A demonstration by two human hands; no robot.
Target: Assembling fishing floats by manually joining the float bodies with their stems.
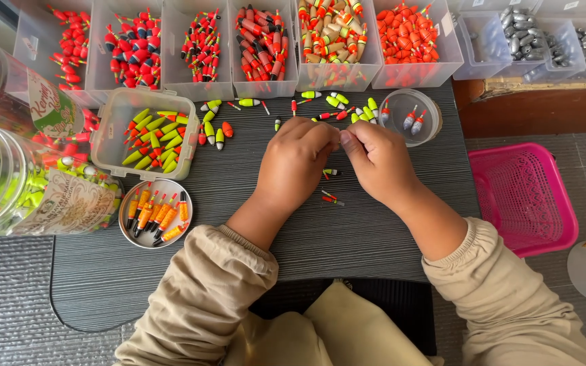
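Head view. Both hands meet over the middle of the dark bench (374,237). Left hand (296,163) and right hand (378,159) are curled narrow, fingertips pressed together where they meet. Something small seems pinched between them, but the fingers hide it; cannot tell what it is or which hand carries it.

Just under the hands lie small floats (331,198), red, green and yellow, loose on the bench. More loose floats (337,102) are scattered just beyond the knuckles. A round clear lid (412,116) with a few floats sits near the right hand. A lidless box (145,135) of yellow-green floats and a round dish (156,213) of orange ones stand to the left, well apart from the hands. A row of clear bins (269,51) runs along the far edge. Big jars (8,169) stand at far left; a pink basket (523,196) sits off the bench to the right.

Judgement on method: the work in hand looks like a fine fingertip join. Best done with wrists resting on the bench, the part kept low over the surface so a slip lands among the floats and does not roll off. Light pinch only; these parts look thin and could bend. Keep the sleeves clear of the loose pieces below.
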